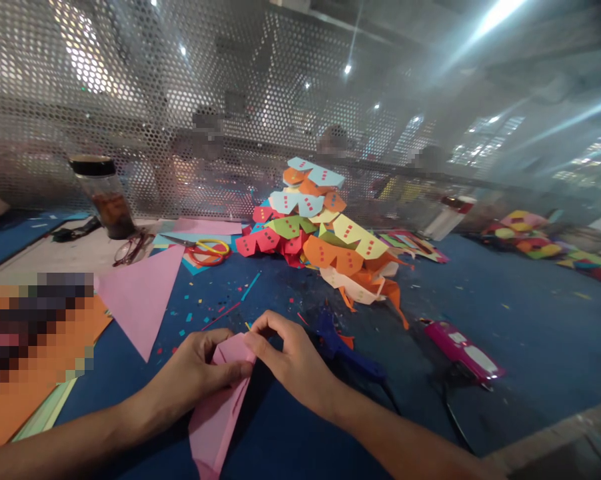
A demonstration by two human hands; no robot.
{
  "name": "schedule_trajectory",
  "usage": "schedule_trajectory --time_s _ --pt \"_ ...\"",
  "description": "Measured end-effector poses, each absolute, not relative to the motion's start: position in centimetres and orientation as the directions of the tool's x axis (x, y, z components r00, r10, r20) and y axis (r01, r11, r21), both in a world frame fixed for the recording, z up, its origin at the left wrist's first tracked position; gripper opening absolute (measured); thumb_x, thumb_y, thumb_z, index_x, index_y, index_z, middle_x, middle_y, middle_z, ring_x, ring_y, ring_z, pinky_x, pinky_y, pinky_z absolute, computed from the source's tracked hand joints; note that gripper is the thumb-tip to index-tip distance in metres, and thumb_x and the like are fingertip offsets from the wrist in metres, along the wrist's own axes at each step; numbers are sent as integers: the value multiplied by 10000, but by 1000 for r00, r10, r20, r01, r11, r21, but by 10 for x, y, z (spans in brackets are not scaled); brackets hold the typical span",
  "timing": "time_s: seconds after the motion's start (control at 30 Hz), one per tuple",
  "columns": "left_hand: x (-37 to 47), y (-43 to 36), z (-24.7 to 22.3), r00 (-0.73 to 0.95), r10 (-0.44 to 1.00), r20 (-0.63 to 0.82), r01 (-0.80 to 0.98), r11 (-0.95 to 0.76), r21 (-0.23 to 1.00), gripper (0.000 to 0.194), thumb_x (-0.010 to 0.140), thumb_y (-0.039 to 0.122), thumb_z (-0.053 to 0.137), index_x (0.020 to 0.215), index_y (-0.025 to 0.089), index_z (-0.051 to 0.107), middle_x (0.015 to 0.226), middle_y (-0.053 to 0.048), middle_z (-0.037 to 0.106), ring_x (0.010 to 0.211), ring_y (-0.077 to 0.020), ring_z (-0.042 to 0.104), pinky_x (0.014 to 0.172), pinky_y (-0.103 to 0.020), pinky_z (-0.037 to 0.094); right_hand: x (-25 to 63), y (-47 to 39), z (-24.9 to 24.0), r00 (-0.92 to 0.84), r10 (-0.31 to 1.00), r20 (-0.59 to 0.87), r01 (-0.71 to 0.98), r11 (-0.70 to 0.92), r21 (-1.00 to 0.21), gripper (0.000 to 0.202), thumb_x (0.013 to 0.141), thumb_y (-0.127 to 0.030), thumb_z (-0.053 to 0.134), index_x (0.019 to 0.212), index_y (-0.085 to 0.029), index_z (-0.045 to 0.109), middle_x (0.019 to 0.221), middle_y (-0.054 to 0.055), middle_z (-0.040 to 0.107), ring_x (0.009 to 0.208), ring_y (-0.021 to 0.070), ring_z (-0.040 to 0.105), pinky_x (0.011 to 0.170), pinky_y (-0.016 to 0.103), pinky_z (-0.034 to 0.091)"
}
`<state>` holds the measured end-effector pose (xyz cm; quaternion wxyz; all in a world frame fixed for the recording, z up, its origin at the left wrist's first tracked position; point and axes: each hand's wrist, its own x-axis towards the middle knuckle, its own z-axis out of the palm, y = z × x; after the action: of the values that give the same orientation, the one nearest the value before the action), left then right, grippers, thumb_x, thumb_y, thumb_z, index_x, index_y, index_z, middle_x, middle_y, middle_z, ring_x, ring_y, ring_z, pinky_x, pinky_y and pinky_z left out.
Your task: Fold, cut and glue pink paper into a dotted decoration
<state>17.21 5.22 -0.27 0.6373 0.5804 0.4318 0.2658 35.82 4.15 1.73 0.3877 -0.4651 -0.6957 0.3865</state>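
A folded piece of pink paper (219, 417) is held upright over the blue table, its long folded edge running down toward me. My left hand (208, 363) grips it from the left, with the thumb lying across its front. At its top right corner, my right hand (285, 350) pinches the edge between thumb and fingertips. To the left lies a flat pink paper triangle (143, 297). A blue glue gun (348, 350) rests just right of my right hand. Scissors with yellow and orange handles (205, 250) lie beyond my left hand.
A pile of folded paper shapes (338, 257) in several colours stands ahead. Right of it lie a magenta device (463, 350) with a cord and a white bottle (450, 219). A dark-lidded jar (108, 200), glasses (128, 248) and orange paper sheets (40, 400) are at left. Perforated metal (145, 133) rises behind.
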Motion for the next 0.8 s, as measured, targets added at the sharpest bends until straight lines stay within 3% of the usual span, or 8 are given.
schedule_trajectory --time_s 0.33,0.57,0.67,0.8 --pt "171 52 -1 552 787 -274 124 248 961 409 656 486 832 726 177 574 638 56 500 579 -101 402 537 -227 325 359 40 17 -222 959 174 347 245 -905 267 947 -366 602 741 -210 535 714 -36 548 704 136 518 689 270 409" --pt "172 53 4 493 817 -299 122 275 954 421 603 465 857 777 163 620 682 31 557 612 -126 456 579 -249 379 359 41 17 -265 955 134 367 228 -902 286 958 -390 590 743 -206 548 717 -35 545 698 133 501 675 267 399" --pt "174 53 5 497 813 -304 113 288 951 430 578 466 863 780 168 627 660 42 543 589 -115 425 563 -243 371 358 40 16 -256 953 162 372 252 -893 305 969 -378 573 720 -208 524 700 -38 524 686 132 488 666 271 394" --pt "173 53 2 529 788 -316 166 269 949 437 605 502 836 635 188 533 556 72 453 513 -82 330 499 -224 298 360 40 17 -243 953 182 380 266 -886 320 978 -382 558 710 -214 509 690 -39 511 679 133 484 664 276 391"
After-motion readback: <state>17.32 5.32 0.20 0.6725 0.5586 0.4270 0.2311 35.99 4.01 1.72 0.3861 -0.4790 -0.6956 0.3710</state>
